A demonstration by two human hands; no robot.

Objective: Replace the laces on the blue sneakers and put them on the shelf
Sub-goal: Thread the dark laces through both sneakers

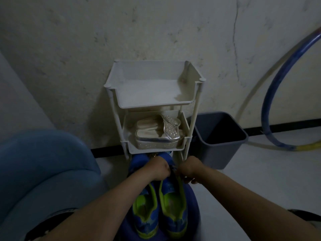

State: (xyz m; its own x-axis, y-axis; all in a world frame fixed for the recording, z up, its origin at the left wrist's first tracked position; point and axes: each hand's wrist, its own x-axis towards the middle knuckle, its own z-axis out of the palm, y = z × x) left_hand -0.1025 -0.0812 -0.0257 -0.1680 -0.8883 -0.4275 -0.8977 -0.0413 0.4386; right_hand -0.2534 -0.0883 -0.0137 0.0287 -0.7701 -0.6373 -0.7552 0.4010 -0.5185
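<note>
Two blue sneakers with lime-green lining lie side by side below me, the left sneaker [145, 207] and the right sneaker [173, 204], toes pointing toward the white shelf rack [154, 100]. My left hand [155, 170] is curled over the laced part of the right sneaker. My right hand [190, 168] is curled just right of it and pinches a dark lace [174, 171] that runs between the two hands. The lace ends are hidden by my fingers. The rack's top tray holds nothing.
Silver sandals [159, 133] fill the rack's middle tray. A dark grey bin [217, 136] stands right of the rack on the pale floor. A blue hoop [274, 94] leans on the wall at the right. My blue-clad knee [43, 171] fills the lower left.
</note>
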